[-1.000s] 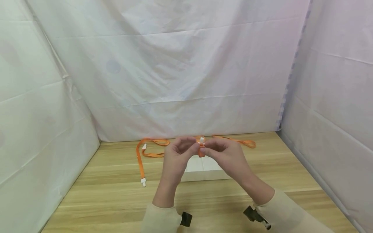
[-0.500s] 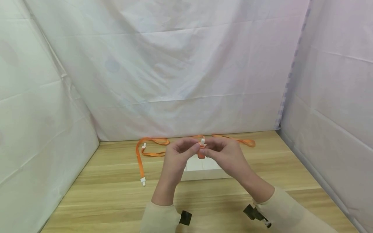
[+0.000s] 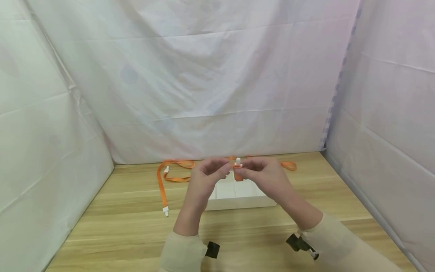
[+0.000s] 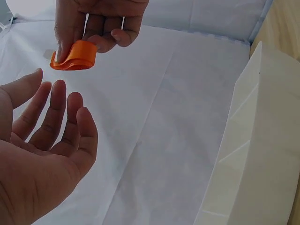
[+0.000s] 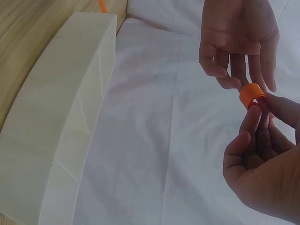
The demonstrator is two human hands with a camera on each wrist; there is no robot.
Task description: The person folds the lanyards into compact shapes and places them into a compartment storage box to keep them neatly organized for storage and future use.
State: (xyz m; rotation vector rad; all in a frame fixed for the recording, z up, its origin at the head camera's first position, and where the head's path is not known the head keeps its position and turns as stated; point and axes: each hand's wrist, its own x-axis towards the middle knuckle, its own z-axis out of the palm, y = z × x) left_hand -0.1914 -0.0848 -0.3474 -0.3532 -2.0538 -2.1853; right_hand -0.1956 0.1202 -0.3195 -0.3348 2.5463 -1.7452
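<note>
Change: both hands have risen slightly toward the frame's centre since a second ago, uncovering more of the white tray; the left fingers have let go of the strap.
Head view, hands: left hand [image 3: 205, 177] and right hand [image 3: 263, 177] meet at mid-frame above the counter [image 3: 136, 230]; the rolled strap [image 3: 238, 174] with its white clip [image 3: 238, 163] sits between them.
Head view, surroundings: tray [image 3: 238, 204] lies just below the hands; two loose lanyards [image 3: 163, 189] lie on the counter, one at left, one behind the hands.
Left wrist view: left hand [image 4: 42, 154] in the lower left, fingers [image 4: 56, 103] straight and relaxed, holding nothing, just apart from the strap [image 4: 75, 55] in the upper left.
Right wrist view: right hand [image 5: 262, 168] in the lower right, fingers [image 5: 251, 119] pinching the strap [image 5: 252, 93] coil; left hand [image 5: 236, 37] hangs above it.
Risk: held by one pinch alone, the springy coil may unroll or slip out, I judge.
Cause: no second hand bracing it, and a light grip on its edge.
</note>
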